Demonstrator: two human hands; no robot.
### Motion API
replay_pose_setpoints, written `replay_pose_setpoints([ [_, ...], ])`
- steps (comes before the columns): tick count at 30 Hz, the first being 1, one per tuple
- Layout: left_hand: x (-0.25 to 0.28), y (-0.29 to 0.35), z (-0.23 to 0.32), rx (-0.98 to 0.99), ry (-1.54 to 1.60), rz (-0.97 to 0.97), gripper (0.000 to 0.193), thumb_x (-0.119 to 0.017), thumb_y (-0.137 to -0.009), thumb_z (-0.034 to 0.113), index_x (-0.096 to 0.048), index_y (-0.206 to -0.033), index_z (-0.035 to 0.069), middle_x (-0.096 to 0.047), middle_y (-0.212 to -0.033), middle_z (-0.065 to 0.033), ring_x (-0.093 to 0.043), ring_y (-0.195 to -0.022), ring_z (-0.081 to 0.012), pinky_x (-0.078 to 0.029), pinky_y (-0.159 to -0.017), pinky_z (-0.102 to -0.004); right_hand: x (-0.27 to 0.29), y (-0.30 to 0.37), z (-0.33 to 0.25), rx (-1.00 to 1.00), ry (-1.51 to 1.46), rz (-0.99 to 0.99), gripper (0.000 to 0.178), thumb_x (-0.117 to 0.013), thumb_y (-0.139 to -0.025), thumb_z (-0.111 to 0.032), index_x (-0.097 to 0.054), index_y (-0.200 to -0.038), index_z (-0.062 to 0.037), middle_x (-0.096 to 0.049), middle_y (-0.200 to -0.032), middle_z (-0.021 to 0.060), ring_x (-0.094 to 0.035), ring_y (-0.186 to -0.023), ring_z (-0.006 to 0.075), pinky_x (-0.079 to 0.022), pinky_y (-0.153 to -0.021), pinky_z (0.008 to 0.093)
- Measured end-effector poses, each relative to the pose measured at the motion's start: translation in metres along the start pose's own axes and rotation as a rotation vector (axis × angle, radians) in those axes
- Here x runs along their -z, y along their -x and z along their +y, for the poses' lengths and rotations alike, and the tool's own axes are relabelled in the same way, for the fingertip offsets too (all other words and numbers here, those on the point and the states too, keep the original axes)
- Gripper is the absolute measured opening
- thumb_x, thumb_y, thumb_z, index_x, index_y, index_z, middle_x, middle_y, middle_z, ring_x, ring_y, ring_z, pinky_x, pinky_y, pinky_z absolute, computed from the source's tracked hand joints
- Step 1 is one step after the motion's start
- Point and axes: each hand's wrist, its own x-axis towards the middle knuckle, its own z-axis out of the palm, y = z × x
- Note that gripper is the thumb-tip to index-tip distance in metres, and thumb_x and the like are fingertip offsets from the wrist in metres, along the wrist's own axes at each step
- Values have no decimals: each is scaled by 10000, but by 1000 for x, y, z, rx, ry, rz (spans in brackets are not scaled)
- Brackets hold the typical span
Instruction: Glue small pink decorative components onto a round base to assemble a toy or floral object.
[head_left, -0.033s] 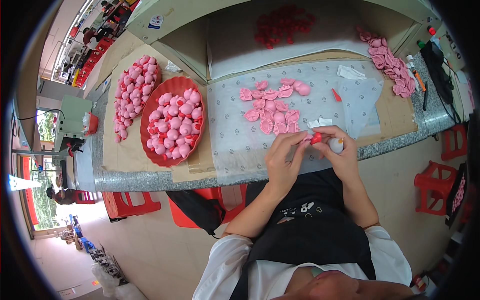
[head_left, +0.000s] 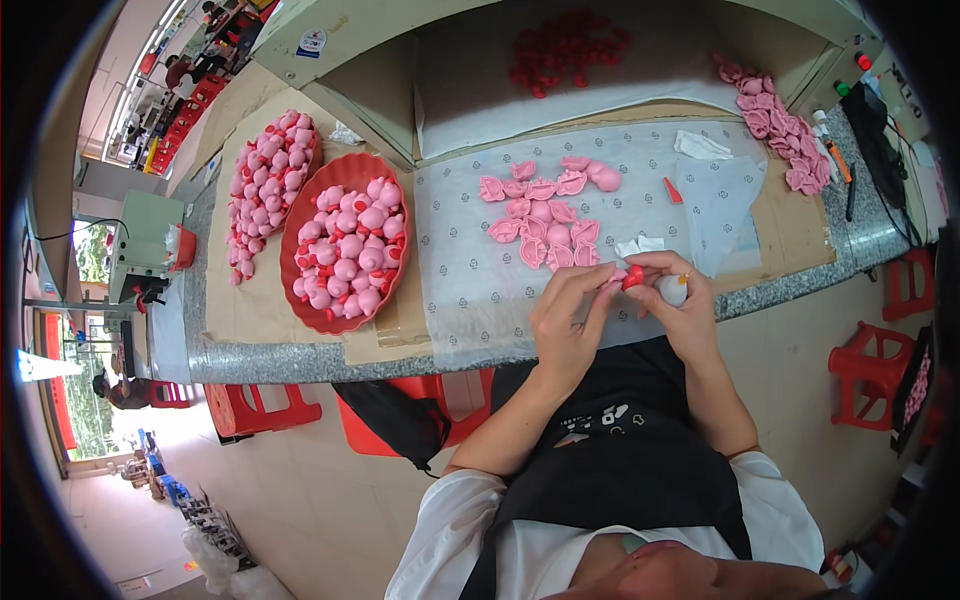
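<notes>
Close to the table's front edge, my left hand [head_left: 568, 318] pinches a small pink moulded piece [head_left: 618, 274], mostly covered by the fingers. The fingertips of my right hand [head_left: 692, 308] are closed around a small shiny red piece [head_left: 633, 277] that meets the pink one. A small whitish bottle [head_left: 671, 290] with a yellowish tip is tucked in the same hand. Beyond the hands, several hollow pink moulded parts [head_left: 540, 212] lie in loose rows on patterned white paper [head_left: 465, 290].
Left of the paper stands a scalloped red bowl [head_left: 290, 262] full of pink-and-red pieces, beside another heap [head_left: 268, 180]. Red parts [head_left: 568, 50] lie inside the grey booth [head_left: 395, 110]. Pink parts [head_left: 775, 125] are piled at right, near an orange pen-like tool [head_left: 836, 160]. Red stools [head_left: 872, 370] stand around.
</notes>
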Motion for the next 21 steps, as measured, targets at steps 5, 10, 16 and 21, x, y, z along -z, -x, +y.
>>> replay_pose_setpoints([
  [5,0,-1,4,25,12,-3,214,-610,-669,-43,-586,-879,-11,-571,-762,-88,-547,-677,-138,-430,-597,-221,-6,3,2,102,157,22,225,-615,-685,-8,-561,-903,-23,-550,-795,35,-473,-622,60,-400,-498,170],
  [10,2,-4,4,-67,-31,-26,190,-583,-682,-43,-584,-869,-12,-564,-755,-107,-562,-658,-179,-451,-571,-238,-5,0,5,-118,-306,-12,237,-593,-710,-8,-510,-930,15,-540,-764,45,-494,-645,76,-413,-489,186],
  [16,0,0,10,-291,-126,-2,151,-585,-679,-39,-581,-829,-16,-580,-765,-111,-560,-659,-177,-441,-600,-233,-10,7,2,-118,-543,17,237,-596,-705,-11,-515,-926,20,-533,-752,42,-499,-650,80,-430,-498,194],
  [21,6,-6,17,-111,-52,-71,143,-585,-683,-31,-576,-825,-19,-574,-760,-107,-551,-635,-176,-432,-576,-232,-6,5,-6,-71,-268,6,224,-585,-715,-21,-513,-923,20,-531,-758,46,-503,-657,85,-437,-491,197],
])
